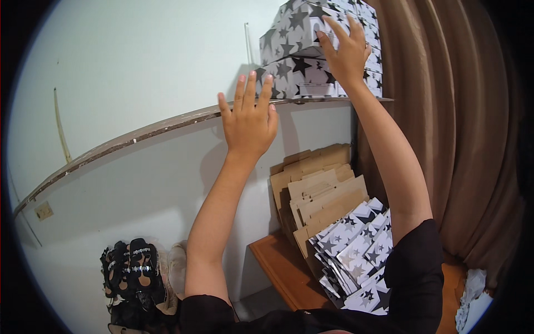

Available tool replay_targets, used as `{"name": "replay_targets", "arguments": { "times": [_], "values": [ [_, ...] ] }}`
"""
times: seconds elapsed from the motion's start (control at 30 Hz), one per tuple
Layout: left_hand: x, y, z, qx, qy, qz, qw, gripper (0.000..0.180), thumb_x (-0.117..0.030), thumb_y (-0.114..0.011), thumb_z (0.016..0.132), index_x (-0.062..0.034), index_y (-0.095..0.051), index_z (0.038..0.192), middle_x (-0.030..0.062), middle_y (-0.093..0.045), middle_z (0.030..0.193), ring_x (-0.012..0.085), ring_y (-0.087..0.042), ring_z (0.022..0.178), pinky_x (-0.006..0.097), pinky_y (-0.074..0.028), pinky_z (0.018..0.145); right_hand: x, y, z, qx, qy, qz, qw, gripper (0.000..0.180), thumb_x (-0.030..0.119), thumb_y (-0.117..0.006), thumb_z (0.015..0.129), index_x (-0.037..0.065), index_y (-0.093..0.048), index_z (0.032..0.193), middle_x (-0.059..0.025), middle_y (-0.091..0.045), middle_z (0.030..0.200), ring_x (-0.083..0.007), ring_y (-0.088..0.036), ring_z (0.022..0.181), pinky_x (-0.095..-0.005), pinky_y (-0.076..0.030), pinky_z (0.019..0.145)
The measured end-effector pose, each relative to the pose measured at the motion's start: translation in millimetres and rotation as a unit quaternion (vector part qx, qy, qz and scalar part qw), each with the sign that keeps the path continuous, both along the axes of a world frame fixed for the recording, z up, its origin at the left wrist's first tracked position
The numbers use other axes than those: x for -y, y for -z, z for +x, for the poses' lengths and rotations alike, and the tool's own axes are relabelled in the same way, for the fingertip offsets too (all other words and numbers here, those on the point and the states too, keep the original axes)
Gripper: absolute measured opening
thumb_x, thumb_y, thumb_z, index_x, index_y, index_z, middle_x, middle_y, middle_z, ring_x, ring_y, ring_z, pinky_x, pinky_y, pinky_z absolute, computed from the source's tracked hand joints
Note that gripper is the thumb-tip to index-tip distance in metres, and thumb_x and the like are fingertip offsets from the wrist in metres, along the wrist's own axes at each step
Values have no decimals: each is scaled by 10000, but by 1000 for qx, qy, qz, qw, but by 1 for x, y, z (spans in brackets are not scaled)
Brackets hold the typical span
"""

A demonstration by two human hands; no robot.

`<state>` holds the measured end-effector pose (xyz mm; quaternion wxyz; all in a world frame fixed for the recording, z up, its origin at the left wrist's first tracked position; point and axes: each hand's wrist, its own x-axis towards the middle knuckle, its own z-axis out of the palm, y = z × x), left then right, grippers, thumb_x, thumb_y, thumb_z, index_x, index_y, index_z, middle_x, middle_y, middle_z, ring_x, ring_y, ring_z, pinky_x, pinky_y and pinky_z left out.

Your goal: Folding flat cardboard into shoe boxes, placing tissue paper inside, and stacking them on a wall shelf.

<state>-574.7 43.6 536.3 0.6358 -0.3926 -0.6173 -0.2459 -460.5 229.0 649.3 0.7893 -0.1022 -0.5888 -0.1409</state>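
White boxes printed with grey and black stars are stacked on a wall shelf [161,129]. My right hand [349,58] is raised in front of the upper star box [292,33], its fingers apart. Whether the fingertips touch that box I cannot tell. Beneath it sits the lower star box [303,69], its left end close to the fingers of my left hand [247,123]. That hand is stretched open near the shelf's edge, palm away from me, with nothing in it. More star boxes stand behind and to the right of these, partly hidden by my right hand.
Below the shelf, flat brown cardboard pieces [328,192] and folded star-print cardboard [356,250] lean on a wooden table [278,261]. Black sandals [136,267] are at lower left. A brown curtain [445,111] hangs along the right, and a socket [43,210] is on the wall.
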Motion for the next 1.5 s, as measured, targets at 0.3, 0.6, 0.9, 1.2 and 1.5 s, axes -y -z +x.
{"name": "replay_targets", "arguments": {
  "times": [0.3,0.6,0.9,1.2,1.5],
  "values": [
    [9,10,-16,-88,-70,-50,992,573,-338,-490,866,-216,-353,1410,-3,-342,1453,137,-272,1350,420,-56,1098,-4,24,-65,124,43,-14,991,639,542,-515,850,269,-338,1400,-184,-346,1418,-389,-325,1307,-624,-308,962],
    [14,7,-15,-81,-57,-80,992,605,-357,-499,850,-206,-342,1415,2,-321,1466,153,-280,1349,426,-38,1097,-19,5,-25,294,-189,-162,923,629,621,-359,872,204,-477,1328,-117,-308,1465,-293,-270,1357,-602,-172,1035],
    [13,23,2,-49,1,-43,998,613,-295,-545,793,-265,-395,1387,36,-330,1464,208,-259,1369,570,48,1053,30,176,75,201,-229,-17,952,299,192,-618,787,84,-600,1066,-156,-531,1155,-310,-499,1099,-403,-350,941],
    [8,235,67,163,309,-70,934,540,-189,-596,760,-121,-506,1287,148,-342,1443,352,-209,1377,559,70,1065,66,470,206,181,-100,-386,899,291,107,-636,710,28,-597,987,-179,-554,1012,-343,-535,975,-399,-412,866],
    [24,460,210,408,438,-383,704,528,-218,-617,779,-134,-480,1282,99,-376,1417,309,-259,1356,634,-95,1029,169,592,336,236,149,-594,754,525,187,-686,636,114,-544,1136,-159,-498,1172,-347,-435,1138,-488,-329,940]
  ]
}}
